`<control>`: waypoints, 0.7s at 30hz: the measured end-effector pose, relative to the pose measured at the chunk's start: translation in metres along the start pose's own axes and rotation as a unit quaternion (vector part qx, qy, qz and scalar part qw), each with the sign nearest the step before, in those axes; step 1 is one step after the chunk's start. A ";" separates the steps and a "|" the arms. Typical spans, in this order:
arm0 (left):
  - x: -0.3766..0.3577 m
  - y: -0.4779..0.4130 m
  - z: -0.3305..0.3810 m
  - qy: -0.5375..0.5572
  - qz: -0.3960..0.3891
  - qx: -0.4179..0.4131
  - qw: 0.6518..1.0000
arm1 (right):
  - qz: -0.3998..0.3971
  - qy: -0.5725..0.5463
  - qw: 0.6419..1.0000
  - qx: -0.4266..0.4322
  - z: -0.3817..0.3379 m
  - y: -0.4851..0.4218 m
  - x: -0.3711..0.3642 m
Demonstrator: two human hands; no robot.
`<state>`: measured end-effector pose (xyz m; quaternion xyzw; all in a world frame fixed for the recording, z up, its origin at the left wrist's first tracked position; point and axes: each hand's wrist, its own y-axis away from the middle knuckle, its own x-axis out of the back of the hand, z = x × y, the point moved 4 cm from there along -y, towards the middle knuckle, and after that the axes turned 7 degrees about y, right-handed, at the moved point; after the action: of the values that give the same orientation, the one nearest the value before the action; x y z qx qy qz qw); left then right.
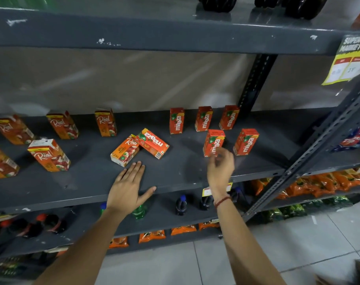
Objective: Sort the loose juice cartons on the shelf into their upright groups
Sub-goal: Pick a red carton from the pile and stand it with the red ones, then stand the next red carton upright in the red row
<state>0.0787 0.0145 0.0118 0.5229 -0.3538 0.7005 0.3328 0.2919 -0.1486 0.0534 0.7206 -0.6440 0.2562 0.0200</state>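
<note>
Two cartons lie flat mid-shelf, touching: a Real apple carton (124,150) and a Maaza carton (153,143). Several Real cartons (48,155) stand upright at the left. Several Maaza cartons (176,120) stand upright at the right, in a back row and a front pair. My left hand (128,187) rests flat and open on the grey shelf (88,182), fingertips just short of the lying Real carton. My right hand (221,164) hovers with curled fingers in front of an upright Maaza carton (213,141), holding nothing that I can see.
A slanted metal upright (310,155) bounds the shelf at the right. The shelf above (154,31) carries dark bottles (216,3). Dark and green bottles (180,204) stand on the shelf below, with orange snack packs (152,236) lower down. A yellow price sign (348,58) hangs upper right.
</note>
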 end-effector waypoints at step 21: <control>-0.004 -0.001 -0.002 -0.006 0.009 0.001 1.000 | -0.583 0.083 0.808 -0.038 -0.047 0.003 -0.133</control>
<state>0.0791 0.0164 0.0075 0.5241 -0.3598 0.7006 0.3241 0.2676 -0.0103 0.0405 0.9350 -0.1083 0.2311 0.2462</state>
